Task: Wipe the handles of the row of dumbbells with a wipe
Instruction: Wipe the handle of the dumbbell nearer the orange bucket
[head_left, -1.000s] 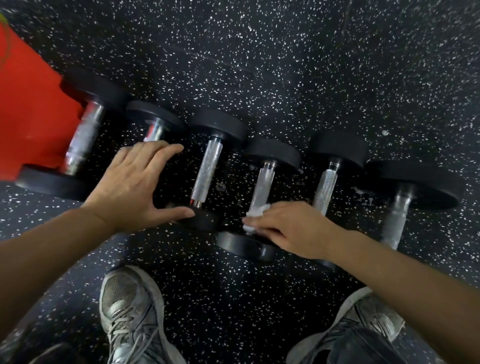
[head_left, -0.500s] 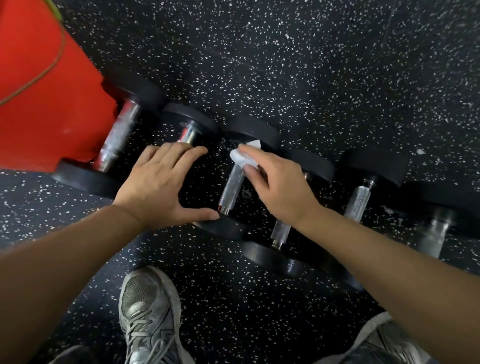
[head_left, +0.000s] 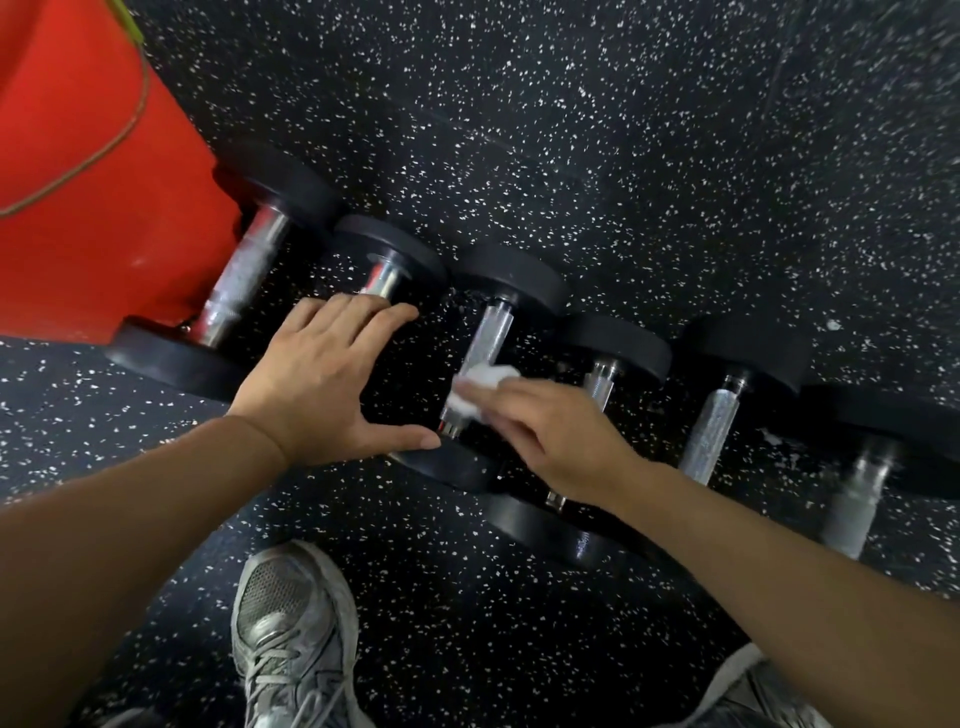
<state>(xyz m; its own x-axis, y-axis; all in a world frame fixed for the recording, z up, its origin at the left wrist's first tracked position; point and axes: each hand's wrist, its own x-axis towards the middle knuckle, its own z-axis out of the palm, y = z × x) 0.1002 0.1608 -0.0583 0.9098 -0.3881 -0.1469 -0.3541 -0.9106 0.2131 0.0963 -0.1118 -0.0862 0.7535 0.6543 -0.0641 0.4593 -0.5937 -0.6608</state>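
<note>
Several black dumbbells with metal handles lie in a row on the speckled floor. My right hand (head_left: 558, 436) holds a crumpled white wipe (head_left: 480, 387) pressed on the lower part of the third dumbbell's handle (head_left: 491, 335). My left hand (head_left: 324, 382) rests flat, fingers spread, over the second dumbbell (head_left: 387, 270), covering most of its handle, with the thumb touching the third dumbbell's near weight (head_left: 447, 465). The fourth handle (head_left: 600, 382) is partly hidden behind my right hand.
A red object (head_left: 93, 187) with a yellow-green cord stands at the left against the first, largest dumbbell (head_left: 244, 275). Two more dumbbells (head_left: 711, 434) lie to the right. My grey shoe (head_left: 293, 634) is planted below the row, another shoe at the bottom right.
My right hand slid the wipe from the far end of the third handle down toward its near end. One second ago it was on the fourth handle. My left hand stayed put.
</note>
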